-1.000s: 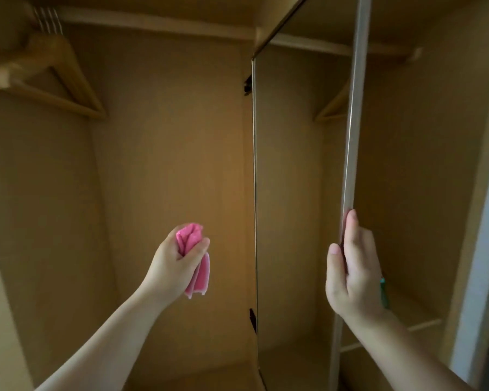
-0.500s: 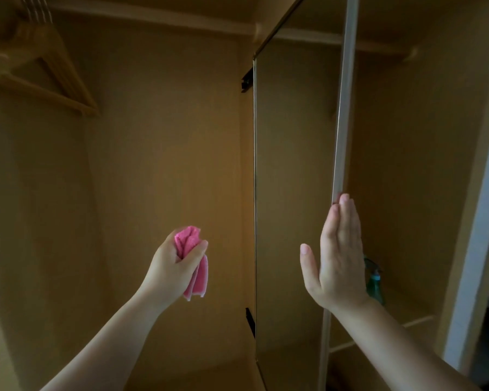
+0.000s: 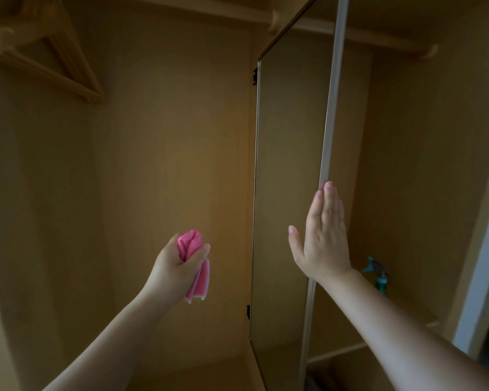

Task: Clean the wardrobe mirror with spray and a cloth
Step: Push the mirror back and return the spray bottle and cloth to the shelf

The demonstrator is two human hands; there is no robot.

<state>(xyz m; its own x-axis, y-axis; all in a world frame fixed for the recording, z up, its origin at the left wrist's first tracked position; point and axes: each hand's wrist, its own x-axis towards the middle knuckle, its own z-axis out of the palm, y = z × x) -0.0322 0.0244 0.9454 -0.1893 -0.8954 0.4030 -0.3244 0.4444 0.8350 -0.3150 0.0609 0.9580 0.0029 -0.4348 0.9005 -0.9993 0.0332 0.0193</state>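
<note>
Right hand: right hand (image 3: 322,241) is reaching up flat, fingers pressed together and thumb splayed off to the side, gripping nothing, fingertips (image 3: 326,189) sitting against the pale front edge of the mirror panel (image 3: 290,165).
Left hand: left hand (image 3: 178,266) is balling up the pink cloth (image 3: 194,249), fingers curled tight around it, a folded tail dangling below the fist, hanging in mid-air clear of the glass.
Mirror: it is standing edge-on to us, hinged at the back of the wardrobe and swung outward, its face reflecting the dim wooden interior; streaks or spray on it, I cannot tell in this light.
Spray bottle: teal spray bottle (image 3: 378,275) is standing on a low shelf (image 3: 424,324) to the right, behind the right forearm and well apart from both hands.
Progress: looks like early going — cloth in hand but not on the glass, bottle untouched on its shelf, so spraying and wiping both seem still ahead.
Edges: that thin panel edge under the fingers is the one to mind, plus the hinge brackets (image 3: 255,76) at the back.
Open room: left bay is offering plenty of swing space for the cloth arm, only wooden hangers (image 3: 54,66) hanging high at the upper left; the right side is tighter, between panel and wardrobe wall.
</note>
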